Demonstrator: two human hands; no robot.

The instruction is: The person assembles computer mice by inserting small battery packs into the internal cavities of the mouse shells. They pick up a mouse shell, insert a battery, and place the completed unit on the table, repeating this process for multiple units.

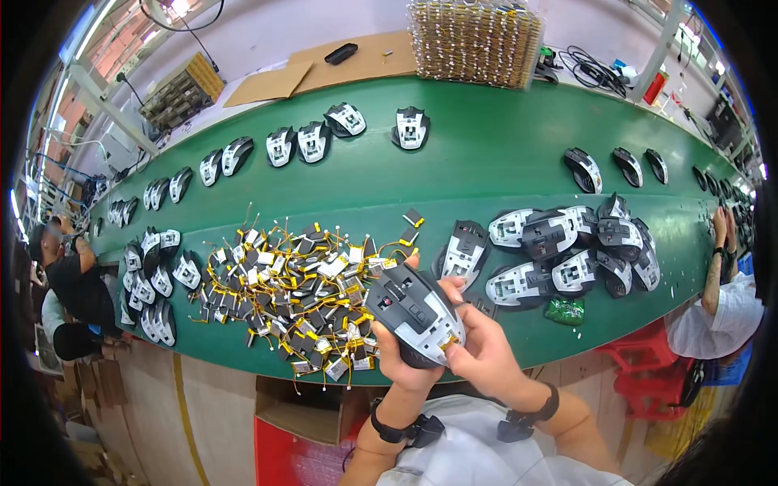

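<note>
A half-built computer mouse (415, 312), black and light grey with an open cavity, is held up over the near edge of the green table. My left hand (399, 363) is closed round its lower left side. With the fingers of my right hand (490, 350) along its right side, the thumb presses by a small yellow piece (448, 343) at its near end. Close by on the left lies a heap of small battery packs (284, 279) with thin wires and yellow tape. Another mouse (466, 249) rests just beyond my right hand.
Piled mice (539, 239) lie to the right, beside a small green packet (565, 311). More mice (146, 279) sit left of the batteries, and others line the green table (486, 154). Battery trays (478, 42) stand at the back. People (729, 304) work at both ends.
</note>
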